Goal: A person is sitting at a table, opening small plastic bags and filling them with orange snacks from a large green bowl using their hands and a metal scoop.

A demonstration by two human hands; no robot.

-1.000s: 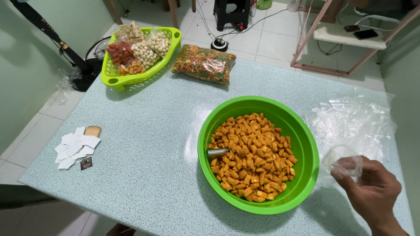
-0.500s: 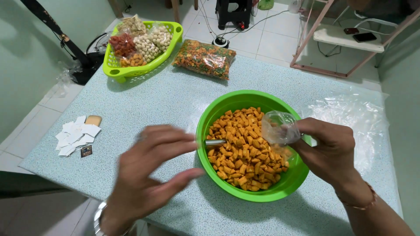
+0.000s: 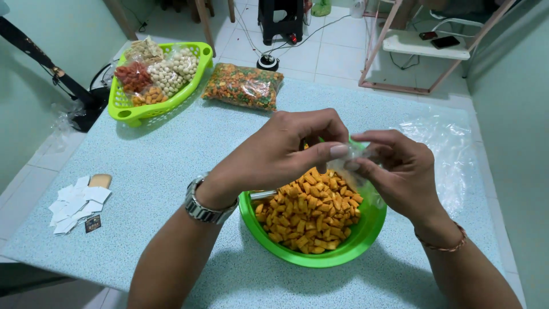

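A round green bowl (image 3: 343, 252) full of small orange snack pieces (image 3: 311, 209) sits on the speckled table in front of me. Both hands hover just above it. My left hand (image 3: 286, 151), with a metal watch on the wrist, pinches the top of a small clear plastic bag (image 3: 351, 166). My right hand (image 3: 400, 171) grips the same bag from the other side. A metal scoop handle (image 3: 262, 195) pokes out of the snacks at the bowl's left rim, partly hidden under my left hand.
A green basket (image 3: 123, 109) of bagged snacks stands at the far left. A bag of mixed-colour snacks (image 3: 243, 86) lies beside it. Small white paper slips (image 3: 74, 203) lie near the left edge. A pile of clear plastic bags (image 3: 452, 149) lies at the right.
My right hand picked up a clear bag from the right and carried it over the bowl. My left hand came in and took hold of the bag's top.
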